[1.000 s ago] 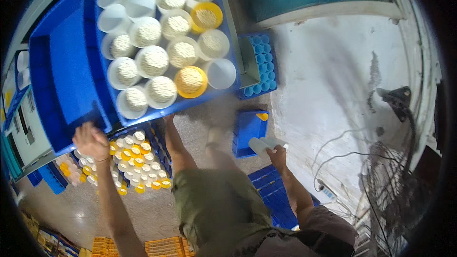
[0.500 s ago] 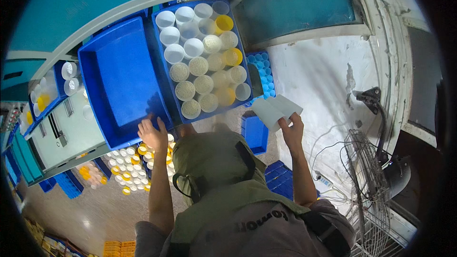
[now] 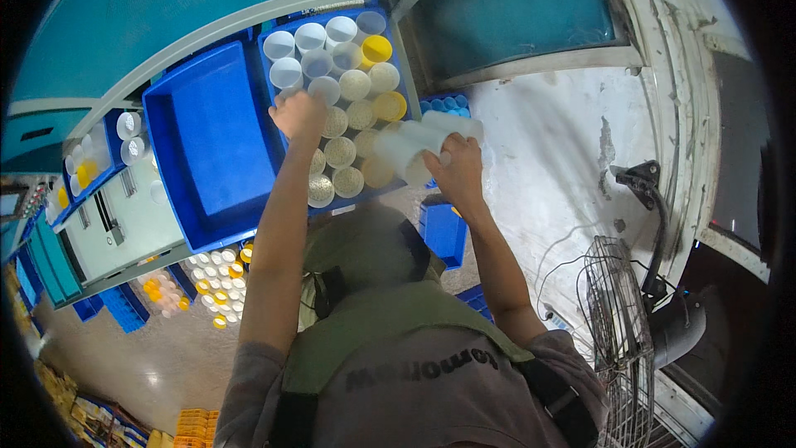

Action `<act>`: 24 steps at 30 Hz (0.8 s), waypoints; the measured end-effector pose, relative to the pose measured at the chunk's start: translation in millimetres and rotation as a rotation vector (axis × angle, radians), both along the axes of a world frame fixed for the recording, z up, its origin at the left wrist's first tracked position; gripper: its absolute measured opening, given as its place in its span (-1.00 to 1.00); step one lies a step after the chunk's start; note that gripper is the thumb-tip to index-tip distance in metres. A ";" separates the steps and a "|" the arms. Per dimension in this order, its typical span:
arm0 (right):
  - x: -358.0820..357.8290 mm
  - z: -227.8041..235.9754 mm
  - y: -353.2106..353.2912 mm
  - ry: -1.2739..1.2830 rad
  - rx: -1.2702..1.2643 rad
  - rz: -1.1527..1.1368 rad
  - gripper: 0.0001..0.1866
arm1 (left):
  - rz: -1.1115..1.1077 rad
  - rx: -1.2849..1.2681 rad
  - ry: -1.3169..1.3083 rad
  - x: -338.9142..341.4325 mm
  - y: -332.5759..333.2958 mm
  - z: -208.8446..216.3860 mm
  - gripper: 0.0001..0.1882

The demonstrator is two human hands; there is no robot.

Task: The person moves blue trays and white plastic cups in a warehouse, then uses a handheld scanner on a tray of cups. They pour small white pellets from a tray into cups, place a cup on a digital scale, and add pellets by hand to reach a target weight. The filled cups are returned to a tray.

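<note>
While the right hand (image 3: 458, 168) grips several translucent white cylindrical plastic cups (image 3: 396, 152) over the near right corner of a blue rectangular plastic tray (image 3: 366, 192), the left hand (image 3: 300, 114) hangs over that tray's left side, fingers curled; whether they pinch anything, I cannot tell. Round cups of pale granules (image 3: 340, 153) stand in the tray's nearer rows. Left of it lies a blue plastic crate (image 3: 215, 133); beyond its far end, a teal panel (image 3: 207, 0).
</note>
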State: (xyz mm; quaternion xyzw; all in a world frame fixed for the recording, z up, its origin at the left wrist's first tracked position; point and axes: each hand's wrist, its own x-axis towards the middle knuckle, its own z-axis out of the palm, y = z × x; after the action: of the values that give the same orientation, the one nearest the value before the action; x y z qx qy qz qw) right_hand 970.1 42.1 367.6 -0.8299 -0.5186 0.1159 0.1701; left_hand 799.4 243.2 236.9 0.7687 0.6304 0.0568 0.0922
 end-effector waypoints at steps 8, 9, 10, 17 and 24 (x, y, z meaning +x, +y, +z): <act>9.0 -4.7 40.0 0.011 -0.039 0.048 -0.70 | 0.105 -0.125 -0.014 6.3 2.4 -12.6 -0.68; 10.6 -5.9 42.3 0.016 -0.049 0.044 -0.71 | 0.110 -0.129 -0.008 6.2 3.0 -13.6 -0.69; 12.2 -7.2 44.2 0.021 -0.061 0.039 -0.71 | 0.114 -0.137 0.002 6.3 3.8 -14.1 -0.70; 21.3 -12.6 53.2 -0.030 -0.005 0.094 -0.75 | 0.126 -0.131 -0.028 5.7 7.5 -5.8 -0.71; 22.6 -7.4 71.6 -0.005 -0.037 0.056 -0.73 | 0.039 0.341 -0.206 29.9 31.1 -0.7 -0.72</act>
State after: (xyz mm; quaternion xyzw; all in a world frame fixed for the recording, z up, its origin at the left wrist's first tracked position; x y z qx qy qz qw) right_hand 992.7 113.7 360.2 -0.8184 -0.5396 0.1280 0.1504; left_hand 829.3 274.3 236.2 0.7509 0.6137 0.2428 0.0235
